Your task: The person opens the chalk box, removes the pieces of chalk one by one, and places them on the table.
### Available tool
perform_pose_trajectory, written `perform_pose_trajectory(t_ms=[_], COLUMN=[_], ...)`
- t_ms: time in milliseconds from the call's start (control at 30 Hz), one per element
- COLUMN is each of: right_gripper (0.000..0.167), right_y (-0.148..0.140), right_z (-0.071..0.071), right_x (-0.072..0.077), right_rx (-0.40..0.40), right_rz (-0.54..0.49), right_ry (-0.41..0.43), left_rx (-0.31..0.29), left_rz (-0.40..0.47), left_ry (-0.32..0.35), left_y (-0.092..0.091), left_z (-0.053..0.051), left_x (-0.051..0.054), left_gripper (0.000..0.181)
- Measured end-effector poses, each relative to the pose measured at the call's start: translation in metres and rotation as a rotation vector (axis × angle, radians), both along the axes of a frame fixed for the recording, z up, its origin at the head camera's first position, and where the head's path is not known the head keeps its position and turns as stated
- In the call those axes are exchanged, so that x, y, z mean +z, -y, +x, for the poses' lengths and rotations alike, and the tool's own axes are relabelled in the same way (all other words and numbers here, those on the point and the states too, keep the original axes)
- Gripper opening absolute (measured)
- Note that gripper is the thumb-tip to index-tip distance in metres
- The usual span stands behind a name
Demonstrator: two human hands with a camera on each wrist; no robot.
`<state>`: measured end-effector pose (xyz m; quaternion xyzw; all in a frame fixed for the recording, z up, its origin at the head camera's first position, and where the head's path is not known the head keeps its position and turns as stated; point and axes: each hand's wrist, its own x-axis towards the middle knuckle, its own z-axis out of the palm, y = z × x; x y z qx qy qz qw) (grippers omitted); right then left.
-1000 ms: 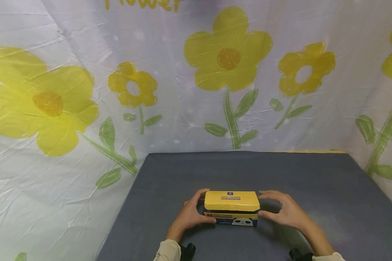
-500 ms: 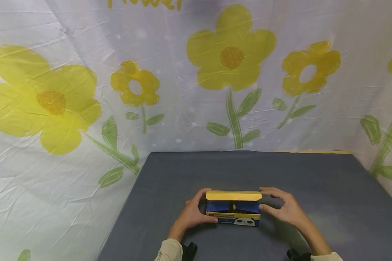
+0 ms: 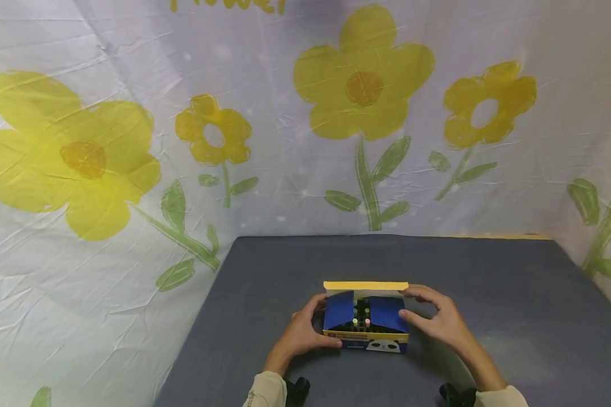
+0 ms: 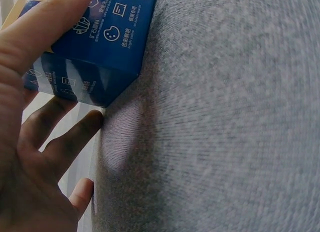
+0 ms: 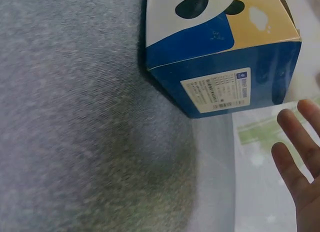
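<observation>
We see left hand point(image 3: 300, 334) pinching box point(image 3: 365, 338) at one end, thumb in front — likely bracing it — right hand point(image 3: 444, 323), fingers spread, by raised lid point(image 3: 366, 285), perhaps propping it.

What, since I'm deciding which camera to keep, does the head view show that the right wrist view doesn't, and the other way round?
Only the head view shows the left hand, and the blue flaps and coloured tips at the top of the box.

Only the right wrist view shows the white label on the box's end.

Both show the box, the right hand, the table, the cloth and the panda print, cut off in the wrist view.
</observation>
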<state>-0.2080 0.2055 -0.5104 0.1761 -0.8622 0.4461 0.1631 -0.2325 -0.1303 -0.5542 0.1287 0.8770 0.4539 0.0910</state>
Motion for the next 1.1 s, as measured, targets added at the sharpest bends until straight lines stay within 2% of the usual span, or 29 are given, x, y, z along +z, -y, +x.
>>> perform_pose_trajectory(t_ms=[367, 567, 767, 1100], right_gripper=[0.049, 0.051, 0.052, 0.048], right_y=[0.004, 0.008, 0.009, 0.008], right_z=[-0.024, -0.03, -0.035, -0.047], right_x=[0.0, -0.002, -0.003, -0.008], right_rx=[0.051, 0.081, 0.076, 0.084], right_rz=[0.017, -0.005, -0.03, -0.023], right_ry=[-0.066, -0.022, 0.028, 0.026], left_rx=[-0.027, -0.019, -0.005, -0.02], left_rz=[0.018, 0.015, 0.012, 0.018], left_ry=[-0.022, -0.02, -0.007, -0.024], left_y=[0.0, 0.001, 0.002, 0.001], left_z=[0.0, 0.001, 0.002, 0.001], left_x=[0.0, 0.001, 0.002, -0.001], left_gripper=[0.098, 0.097, 0.1, 0.098])
